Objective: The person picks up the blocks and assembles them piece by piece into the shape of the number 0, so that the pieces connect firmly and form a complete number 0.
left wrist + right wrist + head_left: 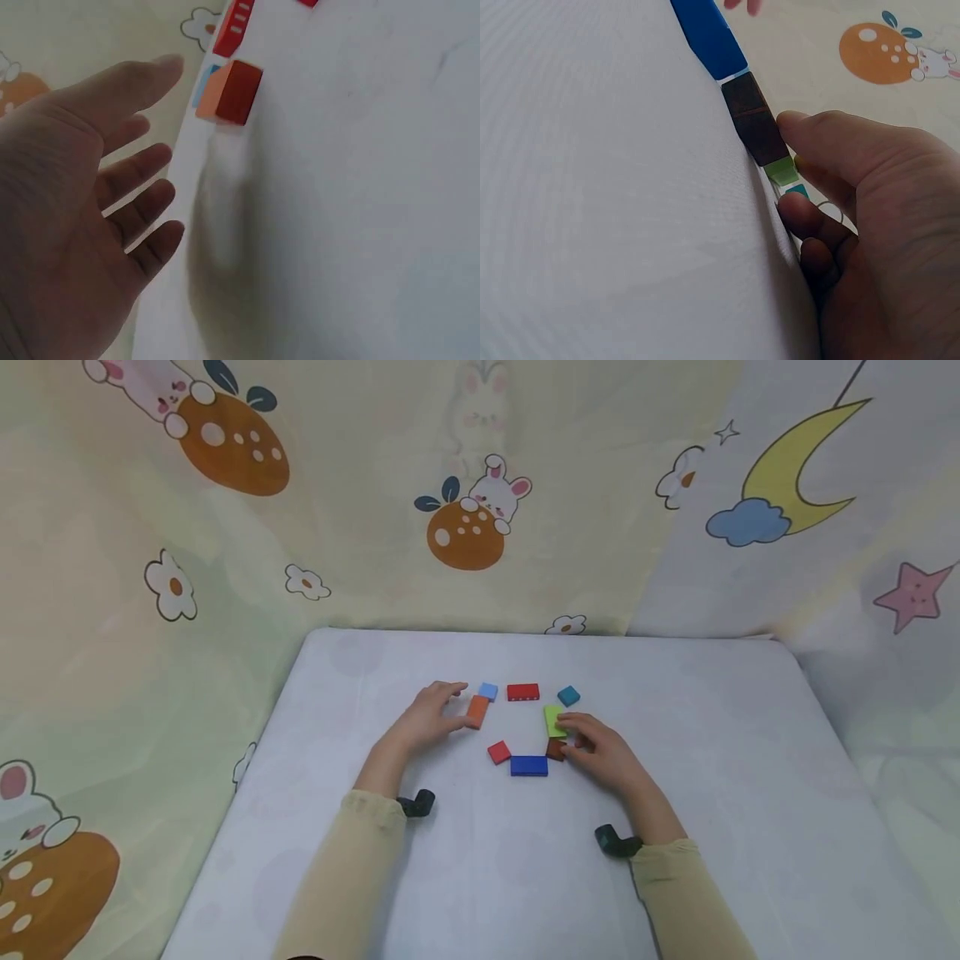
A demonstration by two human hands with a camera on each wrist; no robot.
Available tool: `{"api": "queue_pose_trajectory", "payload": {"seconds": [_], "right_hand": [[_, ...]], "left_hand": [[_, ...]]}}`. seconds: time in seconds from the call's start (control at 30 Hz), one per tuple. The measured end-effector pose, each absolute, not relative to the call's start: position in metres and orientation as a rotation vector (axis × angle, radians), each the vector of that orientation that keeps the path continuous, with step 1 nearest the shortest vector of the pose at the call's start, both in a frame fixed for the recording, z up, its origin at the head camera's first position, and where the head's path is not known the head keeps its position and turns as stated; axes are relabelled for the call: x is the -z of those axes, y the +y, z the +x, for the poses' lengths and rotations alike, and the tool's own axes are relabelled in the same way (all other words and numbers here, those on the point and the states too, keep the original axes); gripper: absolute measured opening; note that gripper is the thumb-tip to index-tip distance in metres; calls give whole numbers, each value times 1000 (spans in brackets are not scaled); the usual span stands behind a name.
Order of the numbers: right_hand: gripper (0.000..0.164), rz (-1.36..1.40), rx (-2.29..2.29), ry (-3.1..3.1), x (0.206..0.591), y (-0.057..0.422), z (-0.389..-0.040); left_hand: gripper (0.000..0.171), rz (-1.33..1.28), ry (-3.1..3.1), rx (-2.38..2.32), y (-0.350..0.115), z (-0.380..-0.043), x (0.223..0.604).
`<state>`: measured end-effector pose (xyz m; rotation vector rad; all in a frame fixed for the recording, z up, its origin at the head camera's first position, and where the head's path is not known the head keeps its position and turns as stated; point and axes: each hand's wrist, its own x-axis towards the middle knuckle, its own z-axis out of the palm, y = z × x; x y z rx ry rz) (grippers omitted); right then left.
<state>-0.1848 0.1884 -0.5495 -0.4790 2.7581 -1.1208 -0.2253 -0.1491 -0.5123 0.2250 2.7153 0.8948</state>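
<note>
In the head view, my left hand (431, 718) is at the left of a ring of small blocks, its thumb by the lower end of an orange block (477, 712). The left wrist view shows its fingers loosely spread, with nothing between them. My right hand (604, 752) is at the ring's right side. Its fingertips overlap the edge of a lime green block (552, 720), and its thumb is beside a brown block (556, 749). In the right wrist view, thumb and bent fingers stand apart along the brown block (754, 120).
A light blue block (488, 692), a red block (522, 692) and a teal block (568, 696) lie along the far side. Nearer are a small red block (498, 752) and a dark blue block (528, 766). A white-covered table (480, 877) meets a printed cloth backdrop (360, 527).
</note>
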Motion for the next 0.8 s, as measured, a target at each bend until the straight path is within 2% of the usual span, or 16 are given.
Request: {"api": "queue_pose_trajectory", "payload": {"seconds": [0.13, 0.3, 0.53, 0.8], "right_hand": [[45, -479, 1119, 2764, 550, 188, -184], [44, -477, 1119, 2765, 550, 188, -185], [44, -498, 1113, 2768, 549, 189, -185], [44, -482, 1123, 2748, 548, 189, -185]], "left_hand": [[77, 310, 2652, -719, -154, -244, 508], [73, 378, 2605, -619, -153, -255, 511], [65, 406, 2627, -610, -153, -258, 516], [64, 413, 2655, -625, -152, -255, 521]]}}
